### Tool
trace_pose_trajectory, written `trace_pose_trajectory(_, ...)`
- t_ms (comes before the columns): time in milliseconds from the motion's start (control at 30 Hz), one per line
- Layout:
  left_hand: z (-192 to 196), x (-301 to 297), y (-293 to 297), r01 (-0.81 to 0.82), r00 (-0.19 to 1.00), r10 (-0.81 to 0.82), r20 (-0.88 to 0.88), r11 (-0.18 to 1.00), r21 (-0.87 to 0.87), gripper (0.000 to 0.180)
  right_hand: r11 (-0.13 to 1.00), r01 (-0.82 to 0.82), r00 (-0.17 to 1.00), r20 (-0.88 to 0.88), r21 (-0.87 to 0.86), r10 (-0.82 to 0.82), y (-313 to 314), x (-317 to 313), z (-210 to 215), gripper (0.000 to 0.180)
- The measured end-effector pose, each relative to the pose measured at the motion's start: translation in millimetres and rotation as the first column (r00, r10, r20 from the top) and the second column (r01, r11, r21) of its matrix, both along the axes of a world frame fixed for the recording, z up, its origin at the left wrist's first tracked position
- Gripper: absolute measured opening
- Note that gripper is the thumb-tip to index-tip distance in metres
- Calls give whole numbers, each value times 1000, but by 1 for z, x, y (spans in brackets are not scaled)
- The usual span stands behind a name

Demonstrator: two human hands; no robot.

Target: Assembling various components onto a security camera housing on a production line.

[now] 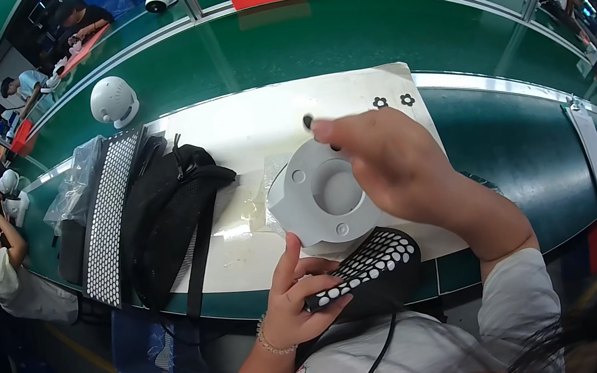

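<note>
Auditor: State the workpiece's position and the condition of your fingers.

Operator: The light-grey plastic housing with a round recess (327, 194) is over the white work sheet (241, 117), recess facing up; whether it rests there I cannot tell. My left hand (297, 304) is at its near-left edge, thumb upright against it, remaining fingers bent about a black strip with white oval spots (374, 266) on the housing's near side. Their firmness I cannot tell. My right hand (396, 159) is over the housing's right part, fingertips bunched beside a small dark piece (308, 121); blur prevents me confirming a pinch.

Auditor: Step in hand, and next requirement?

Operator: In my judgement, small-part handling at the housing's upper face, left thumb steadying. The next move seems to call for a stable housing and a clear sightline to the recess, which my right hand partly overlaps.

Auditor: Edges and clearance?

Operator: The near edge of the green tabletop (518, 144) is close below the housing; a slip that way risks a drop. Left of the housing, a black fabric bag (170, 214) restricts travel. The widest room is to its right, as far as a pale clipboard (591, 152).
</note>
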State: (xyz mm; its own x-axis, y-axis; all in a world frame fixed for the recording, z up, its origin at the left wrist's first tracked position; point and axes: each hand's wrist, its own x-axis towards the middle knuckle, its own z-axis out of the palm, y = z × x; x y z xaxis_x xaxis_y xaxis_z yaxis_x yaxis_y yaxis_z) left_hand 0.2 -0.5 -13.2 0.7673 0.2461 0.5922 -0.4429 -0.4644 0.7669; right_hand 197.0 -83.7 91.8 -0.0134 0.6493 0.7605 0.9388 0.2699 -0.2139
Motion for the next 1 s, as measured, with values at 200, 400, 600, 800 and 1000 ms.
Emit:
trace_pose_trajectory(200, 3, 0, 2, -3, 1000, 3, -15, 1000, -1, 34, 977, 40, 978, 209, -207, 4, -12, -18, 4, 60)
trace_pose_trajectory(400, -1, 0, 2, 4, 1000, -4, -6, 1000, 5, 33, 987, 49, 989, -133, -154, -69, -5, -12, 12, 53)
trace_pose_trajectory(600, 1, -1, 4, 10, 1000, -10, -4, 1000, 23, 35, 920, -290, 800, -595, -262, 83, 15, -2, 4, 46)
trace_pose_trajectory(800, 2, -3, 4, 23, 999, -24, -32, 999, -25, 35, 917, -246, 870, -490, -314, 65, 18, -13, 5, 42)
trace_pose_trajectory(1000, 2, -2, 3, 23, 999, -24, -24, 1000, -17, 36, 929, -277, 741, -670, -246, 44, 18, -20, 4, 37)
